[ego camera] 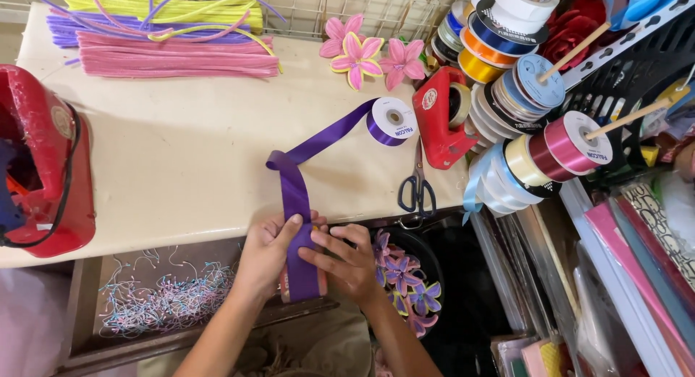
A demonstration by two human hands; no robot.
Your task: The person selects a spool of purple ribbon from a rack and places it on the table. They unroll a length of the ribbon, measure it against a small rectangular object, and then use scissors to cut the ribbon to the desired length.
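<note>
A purple ribbon (pixel 296 192) runs from its spool (pixel 391 120) on the cream table (pixel 181 160) down to the table's front edge. There both hands press it around a small flat pinkish card. My left hand (pixel 266 252) grips the card and ribbon from the left, thumb on the ribbon. From the right, my right hand (pixel 346 260) holds the wrapped ribbon with its fingers laid across it.
Scissors (pixel 416 189) and a red tape dispenser (pixel 441 116) lie right of the spool. Pink paper flowers (pixel 362 55), stacked pipe cleaners (pixel 174 33), ribbon rolls on rods (pixel 550 142), a red machine (pixel 43 160) at left, purple flowers (pixel 405 279) in a bowl below.
</note>
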